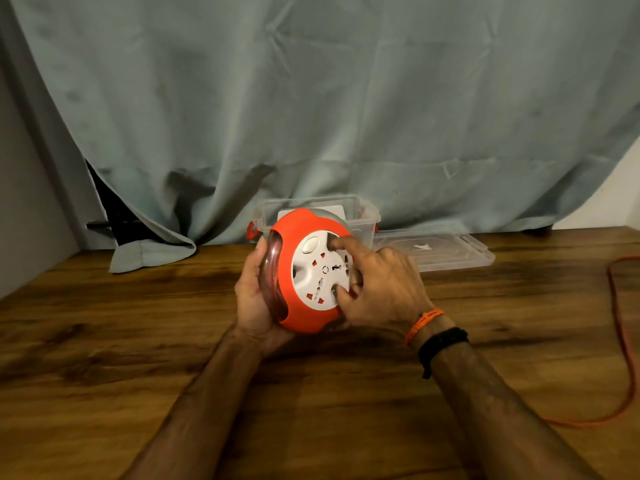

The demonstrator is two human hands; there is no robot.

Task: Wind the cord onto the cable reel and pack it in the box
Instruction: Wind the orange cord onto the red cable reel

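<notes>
Just one cable reel (304, 271) is held above the wooden table (104, 341), socket face tilted toward the camera. Left hand (254, 299) cups its rim; right hand (377, 285) fingers curl into the dial. One cord (623, 341) trails at right; one clear box (360, 216) and one lid (450, 251) sit behind.

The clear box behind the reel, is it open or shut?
Open: the clear box has no lid on; its lid lies flat on the table beside it.

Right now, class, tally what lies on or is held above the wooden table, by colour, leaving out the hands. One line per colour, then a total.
Orange: 2, the cable reel and the loose cord.
Clear: 2, the box and its lid.
Total: 4.
</notes>
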